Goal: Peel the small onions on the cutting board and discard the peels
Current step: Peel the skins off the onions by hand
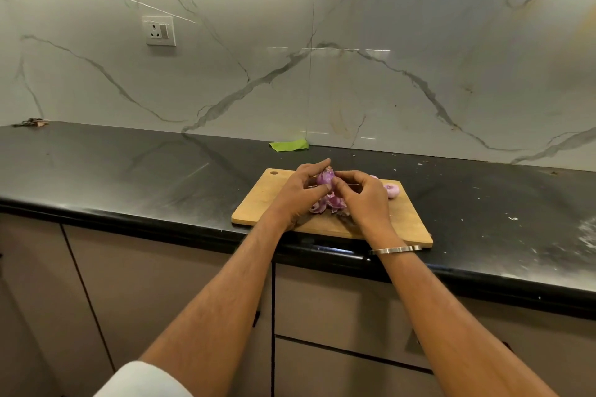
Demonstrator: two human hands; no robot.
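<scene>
- Both hands meet over the wooden cutting board (267,200), which sits on the black tabletop (129,171) near its front edge.
- The left hand (300,190) curls its fingers round a small purple onion (324,177), held just above the board.
- The right hand (361,196) pinches at the same onion, thumb and fingers bent in tight against it.
- A heap of loose purple peels (329,203) lies on the board right under the hands.
- Another onion (392,190), pale and pink, rests at the board's far right corner.
- A green scrap (288,146) lies by the wall.
</scene>
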